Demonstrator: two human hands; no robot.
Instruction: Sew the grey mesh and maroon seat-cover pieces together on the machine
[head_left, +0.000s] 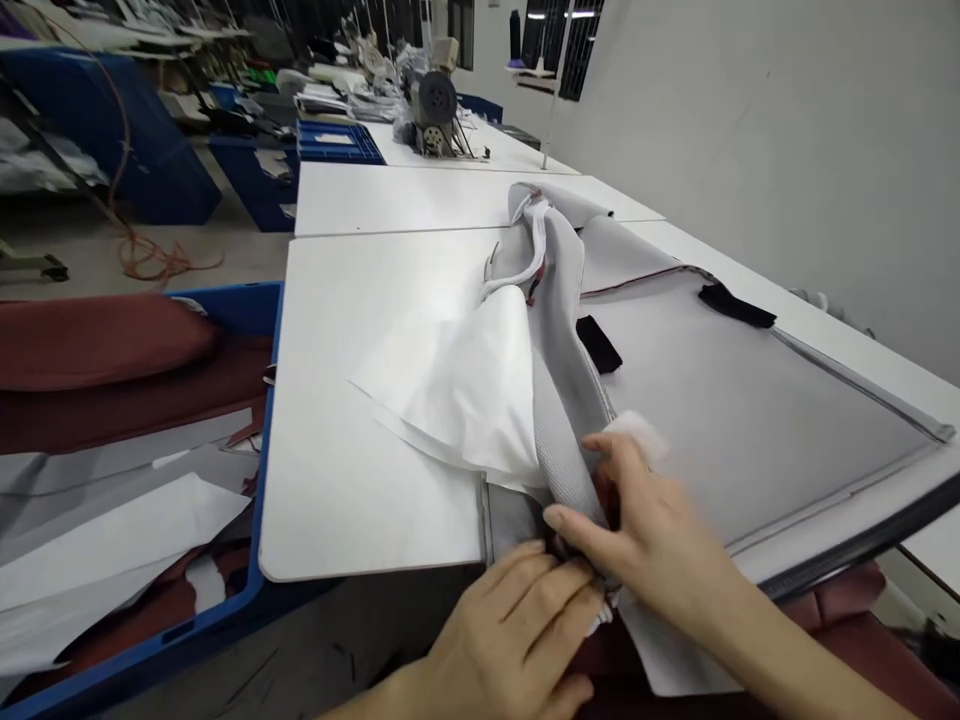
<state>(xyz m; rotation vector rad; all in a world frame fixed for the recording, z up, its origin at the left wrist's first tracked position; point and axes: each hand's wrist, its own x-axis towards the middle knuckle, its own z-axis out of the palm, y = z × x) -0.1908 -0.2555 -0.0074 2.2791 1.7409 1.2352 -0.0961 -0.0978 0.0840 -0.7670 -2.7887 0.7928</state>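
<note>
A large sewn upholstery cover (750,420) lies with its grey backing up, spread over the right side of the white table and hanging over the front edge. Its folded grey mesh strip (559,450) runs toward me. My left hand (517,630) has its fingers curled over the cover's bunched edge just beyond the table front. My right hand (645,520) grips the fold beside it, thumb on the near side and fingers bent behind. Thin white sheet material (480,390) sticks out left of the fold. What lies between the fingertips is partly hidden.
A blue bin (266,440) with maroon padded pieces (97,340) and white-grey sheets (120,560) stands left of the white table (337,400). Black patches (598,345) are on the cover. A sewing machine (436,100) stands at the back; a wall (787,150) borders the right.
</note>
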